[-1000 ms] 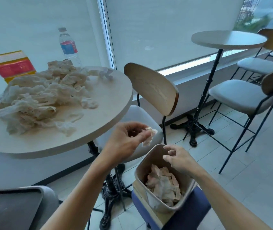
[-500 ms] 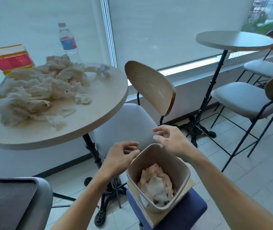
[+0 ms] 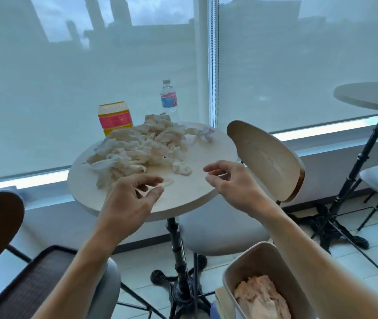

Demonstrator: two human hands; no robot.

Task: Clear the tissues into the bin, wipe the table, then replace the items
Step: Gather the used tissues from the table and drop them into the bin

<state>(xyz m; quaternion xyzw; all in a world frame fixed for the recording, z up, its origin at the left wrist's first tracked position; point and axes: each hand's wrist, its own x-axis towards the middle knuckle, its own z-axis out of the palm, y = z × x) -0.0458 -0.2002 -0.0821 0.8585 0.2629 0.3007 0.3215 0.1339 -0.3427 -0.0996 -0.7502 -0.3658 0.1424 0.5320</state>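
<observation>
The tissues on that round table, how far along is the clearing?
Some is done: the bin already holds crumpled tissues. In hand: nothing yet; the left hand and right hand reach empty over the table. Left: the big tissue pile, wiping, then replacing items. The water bottle and carton stand behind the pile.

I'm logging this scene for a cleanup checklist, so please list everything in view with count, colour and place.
tissues: one heap plus strays, off-white, on the round table
round table: one, pale, centre
carton: one, yellow and red, table's far side
water bottle: one, clear, blue label, behind the heap
bin: one, beige, lower right, tissues inside
chair: one, wooden back, right of table
second table: one, pale, far right
left hand: empty, above the table's near edge
right hand: empty, above the table's right edge
</observation>
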